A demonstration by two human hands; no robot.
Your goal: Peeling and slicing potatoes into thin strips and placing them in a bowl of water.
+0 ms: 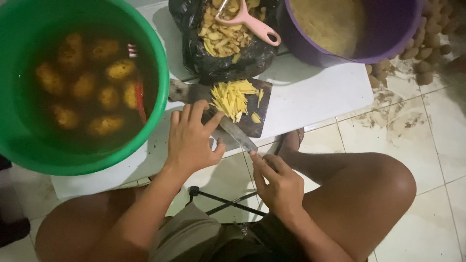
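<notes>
Our right hand (279, 187) grips the long steel knife (238, 135), blade angled up-left toward the pale-yellow potato strips (233, 98); our left hand (191, 138), fingers spread and holding nothing, rests nearer them.

Home kitchen floor, tiled floor (437, 126), green bucket (160, 73) of soaking potatoes (120, 69), cutting board (259, 114), peelings bag (194, 53)

1 package only, black plastic bag (213, 58) — crumpled, open, behind the cutting board (255, 119), between 2 buckets

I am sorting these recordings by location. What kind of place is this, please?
Probably a home or small kitchen's floor-level prep spot: a cutting board with potato strips, a green bucket of peeled potatoes in water, and a tiled floor.
</notes>
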